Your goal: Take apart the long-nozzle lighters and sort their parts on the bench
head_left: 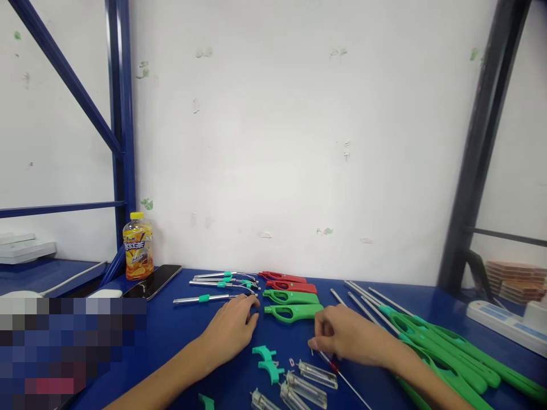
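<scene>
My left hand (234,326) lies palm down on the blue table, thumb apart from the fingers. Its fingertips are by the wire ends of a silver metal tube (192,300) with a teal piece on it. My right hand (348,335) is closed, thumb and finger pinched together; a tiny thin piece shows at the tips, too small to name. Under that hand lies a thin rod with a red part (334,367). Between the hands are green lighter handles (294,312), red handles (290,286), teal triggers (270,365) and clear lighter tanks (308,390).
Long green lighters (453,356) with metal tubes lie at the right, near a white power strip (504,324). At the back left stand a drink bottle (139,250) and a black phone (158,280). A white wall (290,142) rises behind the table. The lower left is pixelated.
</scene>
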